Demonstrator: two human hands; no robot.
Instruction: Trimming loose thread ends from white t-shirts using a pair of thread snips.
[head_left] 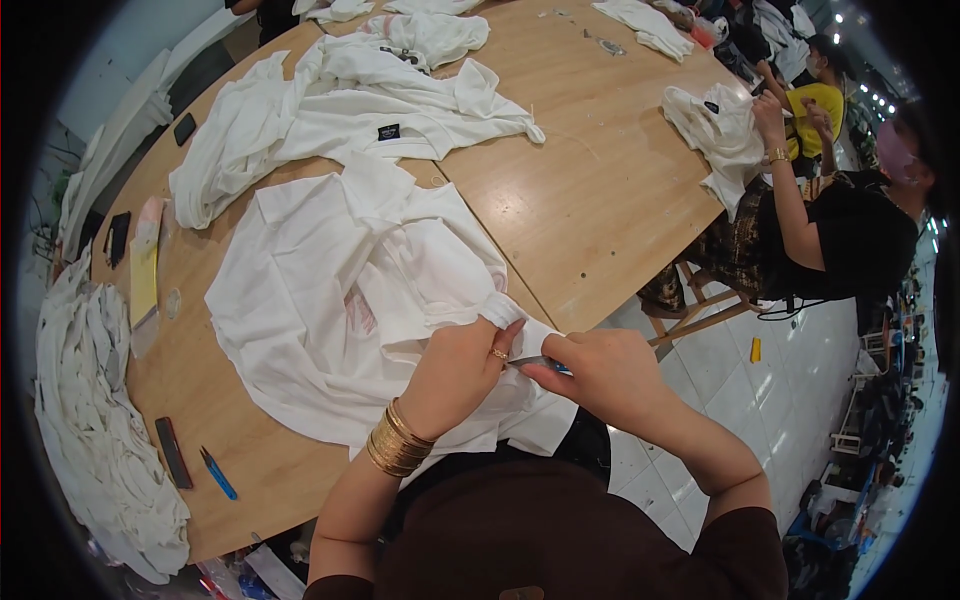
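Observation:
A white garment [290,260] lies spread over the near table edge and onto my lap. My left hand [460,370], with gold bangles at its wrist, is closed on a folded edge of this garment, pinched between thumb and fingers. Blue-handled thread snips [556,366] are in my right hand [610,375]. Their grey blades point left at the cloth beside my left fingertips. Whether the blades touch a thread is too small to tell.
Another white shirt [350,95] lies beyond mine on the wooden table [560,130]. White garments [95,430] are heaped at the left edge. Near them lie blue snips [218,473], a dark bar [173,453] and a yellow strip [144,275]. A seated co-worker [850,230] handles a white garment at right.

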